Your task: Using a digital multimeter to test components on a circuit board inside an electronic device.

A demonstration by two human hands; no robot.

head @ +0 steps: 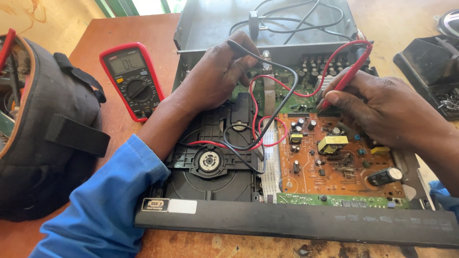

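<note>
Two probes are already on the opened disc player [296, 224], so the testing is under way rather than starting: the lid is off, the boards lie bare, and the red multimeter [132, 79] on the desk [110, 36] is switched on with its screen lit. How many points have been checked, or how many remain, cannot be told from this view.

The left hand [215, 74] reaches in from the lower left, blue sleeve [110, 205] across the player's front edge, wrist resting over the black disc drive [210, 162]. Its grip is pinched on the black probe [239, 48], fingertips curled down toward the green board [287, 81] near the rear wall; the tip itself is hidden under the fingers.

The right hand [382, 110] comes in from the right, its grip clenched pen-like on the red probe [346, 76], which slants down-left to the strip where the green board meets the orange circuit board [334, 157]. The exact contact point is too small to tell.

Red and black leads loop loosely over the drive and the white ribbon cable [272, 162]. A dark tool bag [48, 129] sits at the left of the desk.
</note>
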